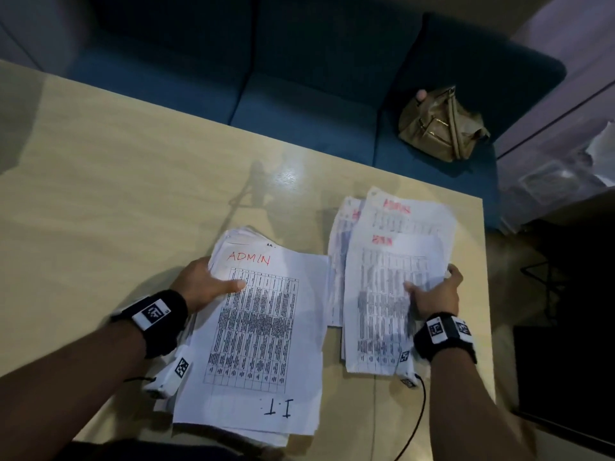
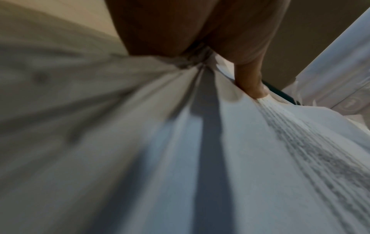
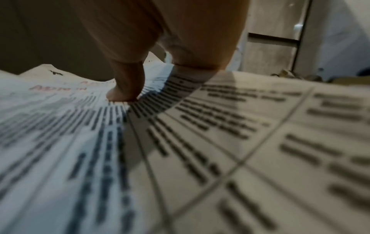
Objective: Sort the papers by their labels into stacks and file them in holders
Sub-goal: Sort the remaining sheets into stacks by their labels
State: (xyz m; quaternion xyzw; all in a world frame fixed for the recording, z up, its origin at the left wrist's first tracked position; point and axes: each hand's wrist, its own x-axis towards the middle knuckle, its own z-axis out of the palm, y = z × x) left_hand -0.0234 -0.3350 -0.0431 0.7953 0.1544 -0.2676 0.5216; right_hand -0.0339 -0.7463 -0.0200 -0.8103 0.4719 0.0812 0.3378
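Two piles share the lower half of the head view. Lower centre, my left hand [image 1: 203, 287] grips the unsorted stack [image 1: 256, 327], thumb on its top ADMIN sheet, keeping it squared. At right, my right hand [image 1: 436, 294] pinches an ADMIN sheet [image 1: 382, 294] onto the ADMIN pile [image 1: 409, 214], matching labels.

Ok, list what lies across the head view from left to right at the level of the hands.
Left hand → thick paper pile topped by an ADMIN sheet → fanned stack of ADMIN sheets → right hand, all above the wooden table.
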